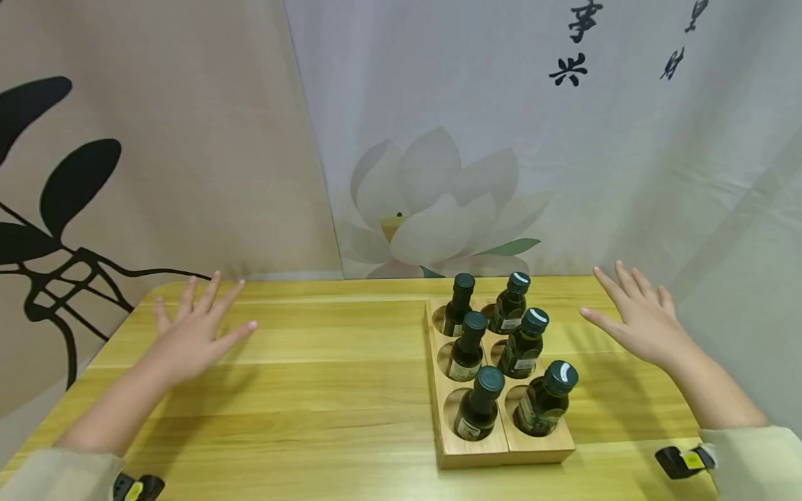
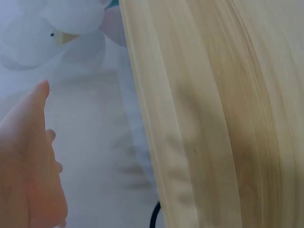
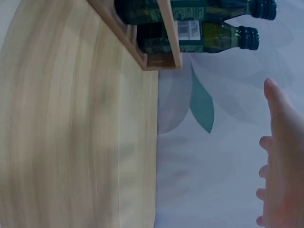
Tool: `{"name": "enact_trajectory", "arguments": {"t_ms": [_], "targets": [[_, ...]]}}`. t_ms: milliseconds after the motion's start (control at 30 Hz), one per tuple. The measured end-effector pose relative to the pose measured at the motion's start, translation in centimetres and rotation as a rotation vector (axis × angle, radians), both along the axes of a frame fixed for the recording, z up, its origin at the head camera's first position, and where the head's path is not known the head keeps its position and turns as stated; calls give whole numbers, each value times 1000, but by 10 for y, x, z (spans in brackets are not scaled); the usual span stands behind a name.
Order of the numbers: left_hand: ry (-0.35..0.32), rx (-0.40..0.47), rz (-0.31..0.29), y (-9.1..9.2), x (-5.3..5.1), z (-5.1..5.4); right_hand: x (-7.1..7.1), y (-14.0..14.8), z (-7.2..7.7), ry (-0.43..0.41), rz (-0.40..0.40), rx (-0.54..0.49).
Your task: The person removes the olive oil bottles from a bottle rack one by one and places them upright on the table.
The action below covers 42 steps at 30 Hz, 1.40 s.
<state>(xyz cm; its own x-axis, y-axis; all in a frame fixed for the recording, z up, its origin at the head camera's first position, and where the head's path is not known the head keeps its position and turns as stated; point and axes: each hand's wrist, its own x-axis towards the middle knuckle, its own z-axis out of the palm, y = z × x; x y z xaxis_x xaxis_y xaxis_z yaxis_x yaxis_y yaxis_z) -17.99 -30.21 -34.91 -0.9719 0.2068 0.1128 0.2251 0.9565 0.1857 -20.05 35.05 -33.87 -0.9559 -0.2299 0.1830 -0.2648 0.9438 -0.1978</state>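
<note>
My left hand is held above the left side of the table with fingers spread, holding nothing. Over the right side, my right hand is spread too, with nothing in it. The nearest thing to it is a wooden bottle rack, standing right of the table's middle. Several small dark bottles with green caps stand in its round holes in two columns: slim ones on the left, such as the front slim bottle, and wider ones on the right, such as the front wide bottle. In the right wrist view two wide bottles show in the rack.
The light wooden table ends at the back against a hanging cloth printed with a lotus, leaves and characters. A dark device with a yellow mark sits at the right sleeve, a similar device at the left.
</note>
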Motion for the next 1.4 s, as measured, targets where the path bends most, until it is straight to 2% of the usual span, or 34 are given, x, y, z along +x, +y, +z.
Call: {"name": "enact_trajectory", "arguments": {"t_ms": [333,633,767,933,1167,1400], "targets": [[70,67,-44,22,16,-2,23,-7,1,111,77,-125],[143,163,-124,53,25,-2,49,-12,-16,207,231,-322],[187,209,-169,67,30,-4,59,-17,-23,210,279,-423],[212,276,-190,84,37,-9,70,-24,-34,195,308,-521],[206,399,-236,110,46,-17,82,-32,-57,132,312,-640],[192,554,-248,136,53,-25,86,-39,-77,46,338,-697]]}}
